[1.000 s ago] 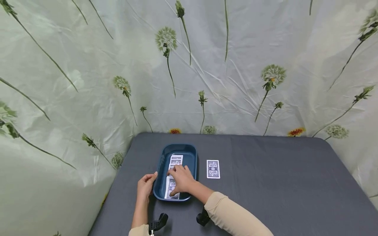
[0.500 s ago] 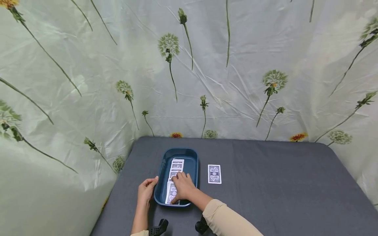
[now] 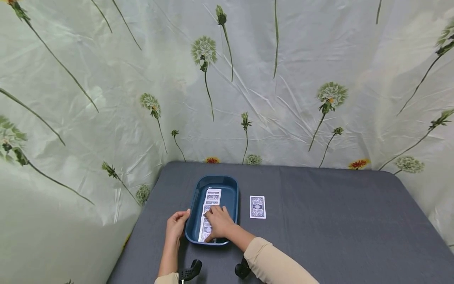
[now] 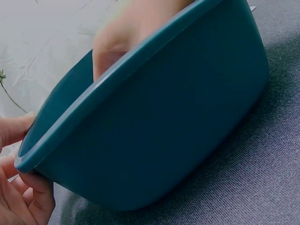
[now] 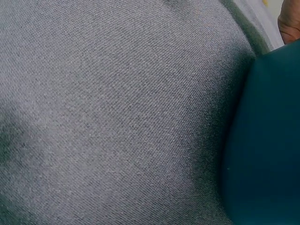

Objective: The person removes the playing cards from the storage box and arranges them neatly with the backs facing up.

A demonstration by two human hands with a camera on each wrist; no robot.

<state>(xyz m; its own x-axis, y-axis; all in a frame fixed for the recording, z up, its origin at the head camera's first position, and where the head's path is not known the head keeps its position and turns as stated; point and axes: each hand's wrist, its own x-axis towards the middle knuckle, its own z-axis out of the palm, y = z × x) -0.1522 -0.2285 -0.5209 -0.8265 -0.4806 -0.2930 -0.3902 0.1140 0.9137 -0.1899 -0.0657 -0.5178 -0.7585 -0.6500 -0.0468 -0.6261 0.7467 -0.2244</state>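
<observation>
A deep blue tray [image 3: 233, 213] holds several face-down playing cards [image 3: 213, 196], overlapping in a column along its length. My left hand [image 3: 175, 226] grips the tray's left rim, with the thumb inside and fingers below the rim in the left wrist view [image 4: 23, 197]. Over the near end of the column, my right hand [image 3: 220, 223] reaches inside, thumb at the near edge and fingers farther up, spanning a playing card [image 3: 205, 228] lengthwise. The tray's wall [image 4: 159, 117] hides the fingertips and cards in the left wrist view.
A single face-down playing card [image 3: 257, 207] lies on the grey cloth-covered table [image 3: 337, 225], right of the tray. Behind the table hangs a flower-printed curtain [image 3: 283, 98]. Black wrist devices [image 3: 191, 270] sit close over the table's near side.
The head view has shifted slightly. My right hand stays over the near cards, its fingers and thumb moving a little, and the near cards look more closely lined up. The left hand keeps its grip.
</observation>
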